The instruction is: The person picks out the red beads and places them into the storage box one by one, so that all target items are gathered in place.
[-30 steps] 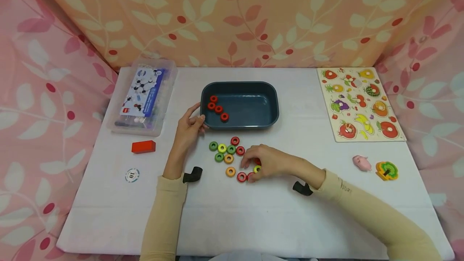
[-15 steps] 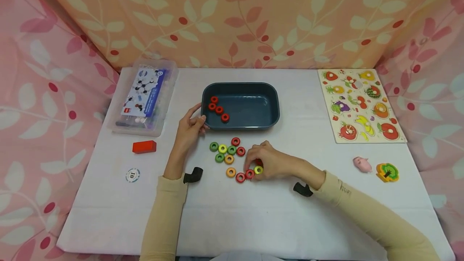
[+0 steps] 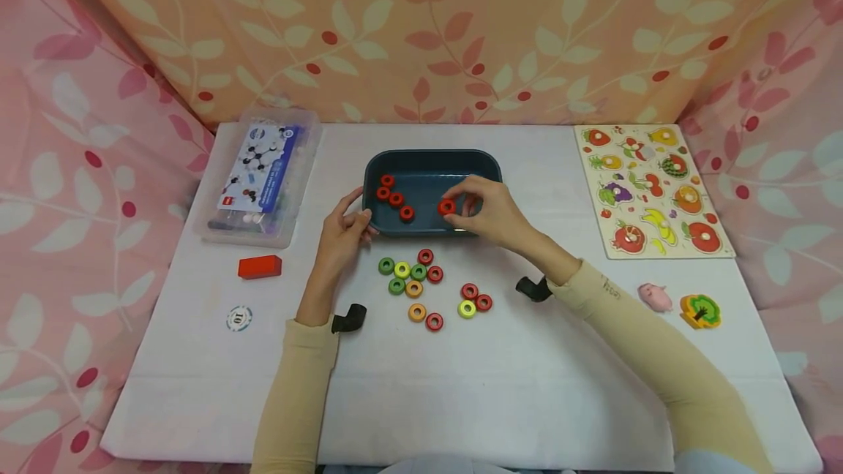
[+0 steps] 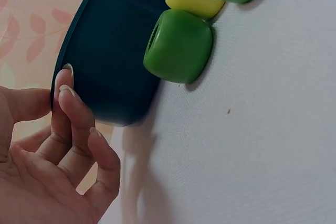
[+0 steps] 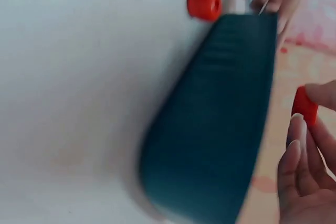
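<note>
In the head view my left hand (image 3: 342, 231) pinches the left end of a dark blue rectangular tray (image 3: 431, 185), thumb and fingers on either side of its rim. My right hand (image 3: 492, 212) holds a red ring bead (image 3: 440, 207) between thumb and fingertips, over the tray's front right part. The right wrist view shows that bead (image 5: 302, 106) above the rim. Several red ring beads lie inside the tray at the left. In front of it, green beads (image 3: 382, 265), yellow, orange and red ones are scattered loosely on the white table.
A clear plastic case (image 3: 299, 174) with a molecule-model label stands at the back left. Below it are a red block (image 3: 260, 267) and a round chip (image 3: 239, 318). At right lie a fruit puzzle board (image 3: 589, 196), a pink pig (image 3: 655, 297) and a tree-shaped piece (image 3: 701, 311).
My right hand has picked a red ring bead from the loose group on the table and moved it up and forward over the tray. The left hand has kept its grip on the rim.
</note>
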Demonstrator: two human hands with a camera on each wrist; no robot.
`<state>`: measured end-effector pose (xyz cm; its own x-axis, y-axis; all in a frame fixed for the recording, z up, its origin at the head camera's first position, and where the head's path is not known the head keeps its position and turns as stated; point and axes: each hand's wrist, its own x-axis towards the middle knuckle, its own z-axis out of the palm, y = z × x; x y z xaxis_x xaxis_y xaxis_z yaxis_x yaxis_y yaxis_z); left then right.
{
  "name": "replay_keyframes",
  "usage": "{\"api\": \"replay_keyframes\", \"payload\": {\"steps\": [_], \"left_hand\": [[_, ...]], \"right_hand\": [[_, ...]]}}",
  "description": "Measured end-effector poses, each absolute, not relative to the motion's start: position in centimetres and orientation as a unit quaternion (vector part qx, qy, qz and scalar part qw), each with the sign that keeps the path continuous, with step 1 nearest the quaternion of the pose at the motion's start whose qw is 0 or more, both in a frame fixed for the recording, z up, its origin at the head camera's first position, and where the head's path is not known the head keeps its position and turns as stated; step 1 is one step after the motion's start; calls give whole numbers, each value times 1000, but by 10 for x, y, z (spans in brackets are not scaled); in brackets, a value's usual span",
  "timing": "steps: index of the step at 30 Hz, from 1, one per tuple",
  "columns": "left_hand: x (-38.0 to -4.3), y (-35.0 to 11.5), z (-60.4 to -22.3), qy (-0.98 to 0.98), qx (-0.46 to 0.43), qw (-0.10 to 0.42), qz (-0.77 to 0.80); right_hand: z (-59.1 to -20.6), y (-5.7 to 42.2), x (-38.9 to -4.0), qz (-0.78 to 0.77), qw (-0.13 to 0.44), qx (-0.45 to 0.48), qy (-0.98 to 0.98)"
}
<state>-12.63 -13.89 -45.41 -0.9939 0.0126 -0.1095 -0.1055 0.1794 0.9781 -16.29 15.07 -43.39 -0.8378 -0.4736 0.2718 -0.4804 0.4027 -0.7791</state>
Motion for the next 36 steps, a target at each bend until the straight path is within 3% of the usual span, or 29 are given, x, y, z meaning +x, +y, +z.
{"api": "replay_keyframes", "payload": {"steps": [6,13,21,29,36], "left_hand": [[-134,-143,-480,770,-28,34,637],[-133,-145,-480,775,-27,31,631],[-132,-147,-481,773,-30,24,634],[-133,-146,-482,768,-32,31,638],[-133,-144,-481,765,-36,39,642]], "right_hand": [[-452,139,-187,423,-34,226,-877],[-458,126,-204,340,-103,248,-901],[-462,114,-209,325,-137,226,-908],[-454,119,-203,433,-130,258,-854],[-434,139,-188,421,-110,272,-858]]}}
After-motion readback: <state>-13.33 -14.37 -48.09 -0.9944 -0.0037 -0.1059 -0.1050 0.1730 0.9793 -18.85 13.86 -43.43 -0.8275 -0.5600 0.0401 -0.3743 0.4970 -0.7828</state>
